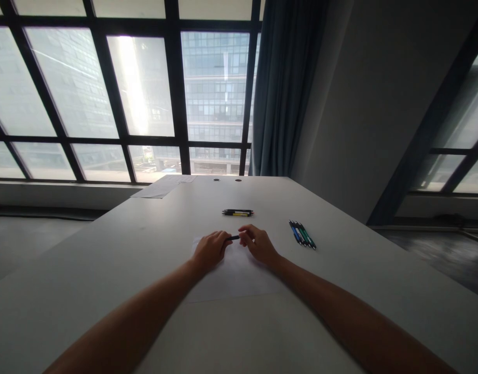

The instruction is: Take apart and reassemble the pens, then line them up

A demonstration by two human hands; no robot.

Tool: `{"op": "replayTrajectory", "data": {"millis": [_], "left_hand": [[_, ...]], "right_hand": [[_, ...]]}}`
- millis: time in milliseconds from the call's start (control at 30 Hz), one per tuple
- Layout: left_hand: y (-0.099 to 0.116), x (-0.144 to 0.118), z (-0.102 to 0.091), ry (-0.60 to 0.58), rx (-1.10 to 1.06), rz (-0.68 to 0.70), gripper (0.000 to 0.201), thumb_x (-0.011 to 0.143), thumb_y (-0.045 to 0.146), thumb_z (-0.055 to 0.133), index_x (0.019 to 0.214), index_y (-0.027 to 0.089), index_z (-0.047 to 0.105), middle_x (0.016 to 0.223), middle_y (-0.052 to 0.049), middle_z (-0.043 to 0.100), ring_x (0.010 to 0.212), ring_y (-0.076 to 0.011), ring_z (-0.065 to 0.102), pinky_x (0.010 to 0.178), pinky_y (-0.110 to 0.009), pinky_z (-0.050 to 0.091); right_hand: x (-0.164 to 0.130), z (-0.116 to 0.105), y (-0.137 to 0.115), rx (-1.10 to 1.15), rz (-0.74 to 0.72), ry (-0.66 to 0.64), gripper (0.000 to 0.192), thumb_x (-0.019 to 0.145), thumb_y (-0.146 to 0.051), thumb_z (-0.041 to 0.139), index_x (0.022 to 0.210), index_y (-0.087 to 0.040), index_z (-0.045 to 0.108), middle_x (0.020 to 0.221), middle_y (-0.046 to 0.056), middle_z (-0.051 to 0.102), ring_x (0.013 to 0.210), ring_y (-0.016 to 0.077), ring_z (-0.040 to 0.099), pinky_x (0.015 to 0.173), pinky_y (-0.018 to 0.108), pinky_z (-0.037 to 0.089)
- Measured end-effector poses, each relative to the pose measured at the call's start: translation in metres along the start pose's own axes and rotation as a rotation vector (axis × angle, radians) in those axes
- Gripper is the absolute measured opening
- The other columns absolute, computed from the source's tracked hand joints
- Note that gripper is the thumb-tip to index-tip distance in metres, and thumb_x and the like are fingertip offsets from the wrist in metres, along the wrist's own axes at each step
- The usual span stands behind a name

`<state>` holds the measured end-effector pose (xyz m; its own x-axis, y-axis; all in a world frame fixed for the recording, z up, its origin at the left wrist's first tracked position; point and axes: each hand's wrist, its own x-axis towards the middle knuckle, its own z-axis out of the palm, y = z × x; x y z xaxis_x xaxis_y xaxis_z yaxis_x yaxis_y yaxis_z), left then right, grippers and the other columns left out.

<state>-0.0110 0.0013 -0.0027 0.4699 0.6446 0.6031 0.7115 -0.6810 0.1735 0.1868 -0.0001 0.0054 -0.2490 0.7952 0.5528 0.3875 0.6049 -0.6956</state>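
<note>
A dark pen (234,238) lies roughly level between my two hands, above a sheet of white paper (239,283). My left hand (212,248) is closed around the pen's left part, thumb and fingers pressed on it. At the other end, my right hand (259,245) has its fingers bent inward, with thumb and fingertips at the pen's right end. That end is partly hidden by the fingers. Just beyond my hands, a small group of black and yellow pens (237,213) lies sideways on the white table (106,270).
Right of my right hand, several blue and green pens (302,235) lie side by side at a slant. More paper sheets (161,186) rest at the table's far left. Two dark round spots (237,180) mark the far end, before a curtain (280,104) and windows (217,88).
</note>
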Motion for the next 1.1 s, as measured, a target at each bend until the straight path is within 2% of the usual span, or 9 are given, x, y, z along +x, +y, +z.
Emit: {"op": "replayTrajectory", "data": {"millis": [100,167,267,400,533,633,867,967,1100], "left_hand": [[-0.0012,-0.0006,0.0013,0.008,-0.004,-0.003,0.014,0.094,0.029,0.048,0.098,0.020,0.058,0.091,-0.005,0.069,0.081,-0.0169,0.065,0.069,-0.027,0.050],[-0.0020,-0.0012,0.0022,0.009,-0.006,0.001,0.013,0.093,0.027,0.048,0.097,0.019,0.058,0.090,-0.005,0.069,0.081,-0.0176,0.065,0.068,-0.028,0.050],[-0.0031,-0.0020,0.0034,0.013,-0.010,0.005,0.012,0.092,0.026,0.048,0.095,0.019,0.058,0.089,-0.006,0.069,0.081,-0.0186,0.065,0.068,-0.029,0.050],[-0.0031,-0.0018,0.0040,0.015,-0.024,-0.001,0.011,0.091,0.024,0.048,0.094,0.019,0.057,0.089,-0.006,0.068,0.080,-0.0188,0.065,0.069,-0.029,0.050],[-0.0006,-0.0009,0.0033,-0.006,-0.029,0.013,0.011,0.091,0.025,0.048,0.093,0.019,0.057,0.088,-0.006,0.068,0.081,-0.0185,0.064,0.070,-0.029,0.050],[0.0008,-0.0008,0.0027,-0.010,-0.026,0.012,0.011,0.091,0.024,0.047,0.093,0.019,0.057,0.089,-0.006,0.068,0.081,-0.0185,0.064,0.070,-0.029,0.050],[0.0000,-0.0008,0.0018,-0.024,-0.028,0.022,0.012,0.091,0.024,0.047,0.094,0.018,0.057,0.088,-0.006,0.068,0.081,-0.0187,0.064,0.071,-0.030,0.051],[0.0008,-0.0007,0.0015,-0.023,-0.027,0.026,0.012,0.091,0.025,0.047,0.093,0.018,0.057,0.089,-0.007,0.068,0.081,-0.0184,0.064,0.072,-0.030,0.051],[0.0013,-0.0016,0.0026,-0.030,-0.015,0.026,0.013,0.092,0.025,0.047,0.094,0.018,0.058,0.089,-0.007,0.068,0.081,-0.0186,0.064,0.071,-0.030,0.051]], "right_hand": [[0.0002,-0.0019,0.0025,-0.008,-0.032,-0.046,0.016,0.085,-0.031,0.059,0.094,-0.017,0.060,0.074,0.003,0.070,0.067,0.0156,0.065,0.063,0.027,0.050],[0.0000,-0.0031,0.0048,-0.093,-0.042,-0.079,0.015,0.088,-0.032,0.056,0.087,-0.017,0.062,0.073,0.004,0.069,0.065,0.0152,0.064,0.063,0.026,0.049],[-0.0002,-0.0057,0.0065,-0.313,-0.060,-0.126,0.035,0.095,-0.037,0.044,0.073,-0.017,0.062,0.067,0.003,0.066,0.060,0.0142,0.059,0.063,0.026,0.045],[0.0000,-0.0092,0.0063,-0.431,-0.169,-0.112,0.028,0.093,-0.043,0.049,0.087,-0.018,0.063,0.079,0.005,0.065,0.071,0.0162,0.058,0.067,0.027,0.043],[0.0000,-0.0095,0.0061,-0.532,-0.273,-0.143,0.038,0.099,-0.037,0.035,0.078,-0.017,0.060,0.074,0.006,0.062,0.071,0.0173,0.054,0.069,0.030,0.040],[-0.0003,-0.0087,0.0051,-0.557,-0.299,-0.150,0.033,0.098,-0.038,0.040,0.086,-0.016,0.060,0.080,0.007,0.063,0.074,0.0178,0.054,0.072,0.031,0.038],[-0.0008,-0.0082,0.0077,-0.591,-0.305,-0.151,0.042,0.100,-0.043,0.034,0.085,-0.015,0.061,0.079,0.007,0.064,0.071,0.0167,0.054,0.072,0.031,0.035],[-0.0010,-0.0082,0.0081,-0.619,-0.304,-0.159,0.047,0.101,-0.041,0.028,0.078,-0.015,0.060,0.074,0.007,0.063,0.068,0.0161,0.053,0.071,0.030,0.033],[-0.0005,-0.0085,0.0058,-0.615,-0.312,-0.154,0.036,0.099,-0.040,0.038,0.083,-0.015,0.060,0.078,0.006,0.064,0.070,0.0164,0.054,0.072,0.030,0.033]]}}
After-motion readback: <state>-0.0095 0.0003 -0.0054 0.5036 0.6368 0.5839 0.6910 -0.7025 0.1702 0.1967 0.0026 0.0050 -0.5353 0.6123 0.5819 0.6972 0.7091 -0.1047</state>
